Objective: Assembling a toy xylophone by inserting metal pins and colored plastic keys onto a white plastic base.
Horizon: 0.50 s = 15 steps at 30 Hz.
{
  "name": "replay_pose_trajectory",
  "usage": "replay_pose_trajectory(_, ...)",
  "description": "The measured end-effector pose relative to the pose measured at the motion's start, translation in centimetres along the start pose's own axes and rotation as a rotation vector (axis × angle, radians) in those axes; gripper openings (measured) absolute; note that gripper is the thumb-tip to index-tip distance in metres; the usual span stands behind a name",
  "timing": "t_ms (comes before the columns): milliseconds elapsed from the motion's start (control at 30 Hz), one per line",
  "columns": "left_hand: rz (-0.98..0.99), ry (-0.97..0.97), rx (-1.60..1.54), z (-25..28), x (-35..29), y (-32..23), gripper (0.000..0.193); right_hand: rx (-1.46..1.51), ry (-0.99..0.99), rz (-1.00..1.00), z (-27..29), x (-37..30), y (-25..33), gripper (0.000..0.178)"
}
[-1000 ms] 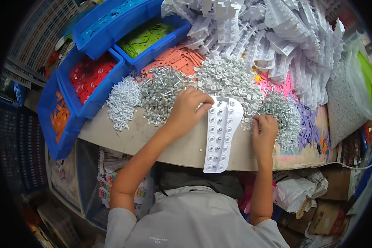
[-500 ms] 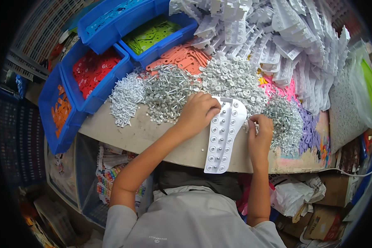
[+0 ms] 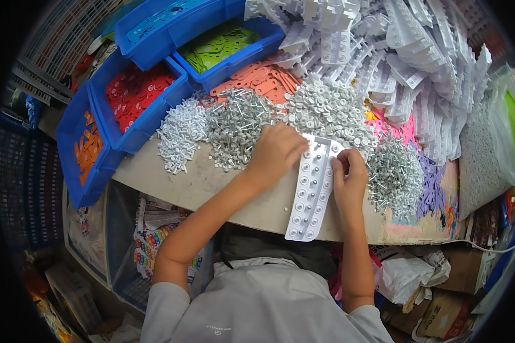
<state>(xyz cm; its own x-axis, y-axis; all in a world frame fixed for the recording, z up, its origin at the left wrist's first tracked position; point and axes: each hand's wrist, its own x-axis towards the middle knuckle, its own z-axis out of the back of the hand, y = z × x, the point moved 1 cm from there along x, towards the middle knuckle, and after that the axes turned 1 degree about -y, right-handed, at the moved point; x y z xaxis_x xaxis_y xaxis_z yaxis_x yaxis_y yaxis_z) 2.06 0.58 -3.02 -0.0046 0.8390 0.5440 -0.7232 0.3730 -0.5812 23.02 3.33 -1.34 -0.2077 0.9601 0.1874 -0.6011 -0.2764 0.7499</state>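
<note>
A long white plastic piece (image 3: 311,194), wider at its far end, lies on the table with its near end at the front edge. Round studs line both its sides, and silvery pins stand along its middle. My left hand (image 3: 276,153) is at its far left corner, fingers bent together and slightly blurred; what they pinch is hidden. At the upper right edge is my right hand (image 3: 351,177), fingers curled and thumb against the piece; anything small between them is out of sight. Close by lie piles of grey round caps (image 3: 332,111) and metal pins (image 3: 234,128).
Blue bins (image 3: 183,86) with red, orange, green and blue flat parts stand at the left. White plastic mouldings (image 3: 423,57) are heaped at the far right. More pins (image 3: 397,177), white rivets (image 3: 180,134), salmon parts (image 3: 260,80) and purple parts (image 3: 433,186) lie around the table (image 3: 246,208).
My right hand has come leftward from beside the piece onto its upper right edge. My left hand stays by the far left corner, now blurred. The piece has tilted slightly.
</note>
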Motion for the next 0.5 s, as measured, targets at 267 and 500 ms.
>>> replay_pose_trajectory(267, 0.006, 0.012, 0.184, 1.1, 2.3, 1.7, 0.008, -0.225, -0.150, 0.259, -0.8, -1.2, 0.4, 0.008)
replay_pose_trajectory(500, -0.070, 0.142, 0.333, -0.7, 1.8, 2.1, 0.008, -0.107, -0.102, 0.227, 0.9, -1.6, 0.1, 0.009)
